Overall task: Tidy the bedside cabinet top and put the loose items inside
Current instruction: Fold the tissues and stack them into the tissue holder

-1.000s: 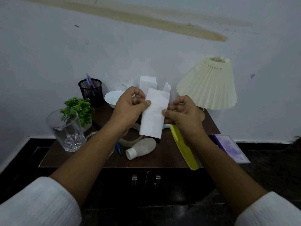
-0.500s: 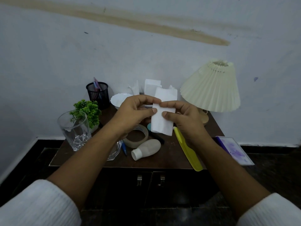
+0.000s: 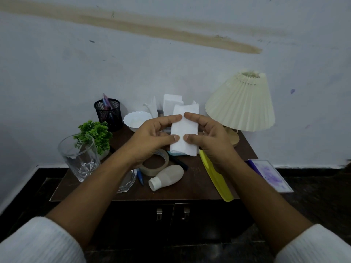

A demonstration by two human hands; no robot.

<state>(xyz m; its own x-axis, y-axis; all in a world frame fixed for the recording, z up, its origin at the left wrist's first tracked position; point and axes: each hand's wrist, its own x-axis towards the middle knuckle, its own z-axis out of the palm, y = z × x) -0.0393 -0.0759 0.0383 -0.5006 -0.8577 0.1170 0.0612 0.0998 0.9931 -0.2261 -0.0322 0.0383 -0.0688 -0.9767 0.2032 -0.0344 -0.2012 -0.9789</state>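
Head view: both hands are up in the centre of the frame, with the folded white tissue (image 3: 185,128) right between them. The left hand (image 3: 150,139) pinches the tissue's left edge, thumb below and forefinger above. The right hand (image 3: 210,137) pinches it the same way just beside, thumb tips almost meeting across the paper. It's a fold in progress, I'd say. The trick is to square the edges first, then run the thumbs along the crease so it lies flat and slim. The tissue hangs above the back middle of the cabinet top (image 3: 191,186), over the tape roll (image 3: 152,170) and a pale bottle (image 3: 168,177) lying on its side, lower centre. Below, the cabinet doors (image 3: 199,221) look closed, so nothing goes inside until one opens.
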